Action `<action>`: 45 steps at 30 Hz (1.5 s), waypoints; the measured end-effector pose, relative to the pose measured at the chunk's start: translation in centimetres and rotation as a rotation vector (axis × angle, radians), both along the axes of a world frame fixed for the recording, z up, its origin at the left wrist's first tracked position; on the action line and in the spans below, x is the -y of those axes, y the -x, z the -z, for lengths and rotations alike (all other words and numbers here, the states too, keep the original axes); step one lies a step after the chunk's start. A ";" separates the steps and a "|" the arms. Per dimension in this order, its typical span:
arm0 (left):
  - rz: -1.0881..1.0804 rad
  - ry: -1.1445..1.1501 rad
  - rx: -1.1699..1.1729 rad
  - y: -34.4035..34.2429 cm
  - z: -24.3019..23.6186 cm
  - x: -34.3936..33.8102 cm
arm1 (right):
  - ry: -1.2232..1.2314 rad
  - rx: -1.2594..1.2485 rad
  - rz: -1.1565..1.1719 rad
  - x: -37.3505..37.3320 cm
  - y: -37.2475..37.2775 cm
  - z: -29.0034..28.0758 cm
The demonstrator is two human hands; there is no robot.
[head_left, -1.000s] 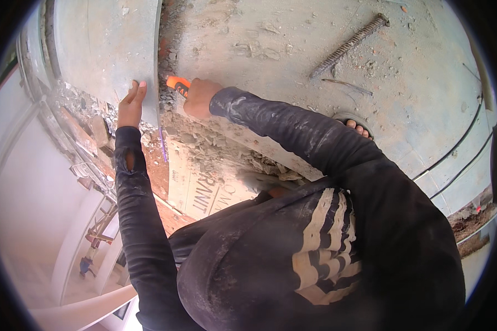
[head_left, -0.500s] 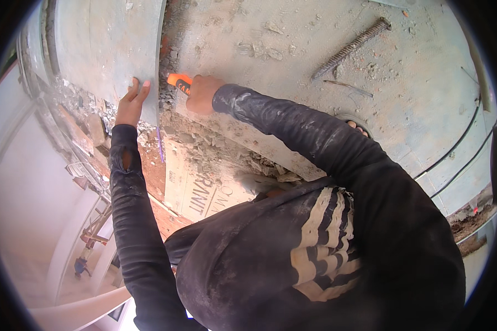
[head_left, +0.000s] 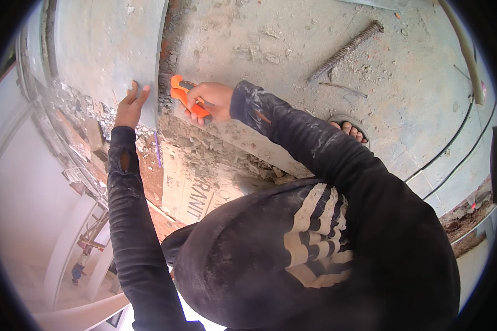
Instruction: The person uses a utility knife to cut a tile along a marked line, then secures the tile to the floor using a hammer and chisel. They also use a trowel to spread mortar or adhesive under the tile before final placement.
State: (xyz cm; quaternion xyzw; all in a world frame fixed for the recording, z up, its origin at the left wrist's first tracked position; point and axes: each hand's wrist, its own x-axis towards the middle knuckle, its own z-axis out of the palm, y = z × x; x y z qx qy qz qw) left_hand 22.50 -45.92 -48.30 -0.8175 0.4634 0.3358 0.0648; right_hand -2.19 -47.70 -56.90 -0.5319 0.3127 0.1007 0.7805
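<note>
My left hand (head_left: 130, 107) lies on the lower edge of a large pale grey slab (head_left: 107, 49), fingers stretched out and apart. To its right, beside the slab's long edge, my right hand (head_left: 212, 100) is closed around an orange and dark grey hand tool (head_left: 183, 91). Two orange parts of the tool show, one above the fingers and one below; its exact kind is not clear. The tool is over a rubble-filled gap (head_left: 168, 66) along the slab. A thin purple strip (head_left: 158, 149) stands out below the slab's corner.
A ribbed steel bar (head_left: 345, 49) and a thin rod (head_left: 342, 88) lie on the dusty floor. My sandalled foot (head_left: 350, 129) is at right. Printed cardboard (head_left: 176, 185) lies by broken rubble (head_left: 221, 151). Dark cables (head_left: 447, 146) run at far right. A distant person (head_left: 78, 271) shows lower left.
My right hand has turned and shifted slightly right, so more of the orange tool shows, including a second orange part below the fingers. My left hand stays on the slab.
</note>
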 end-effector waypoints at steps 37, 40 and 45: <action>0.154 0.077 0.160 -1.1 2.0 -1.6 | 0.119 0.044 -0.204 4.9 1.4 -1.1; 0.182 0.073 0.178 -0.8 2.6 -1.2 | -0.525 0.204 0.173 2.1 2.1 1.2; 0.173 0.050 0.247 -1.3 2.5 -1.7 | 0.986 -0.020 -0.253 4.0 1.9 -1.9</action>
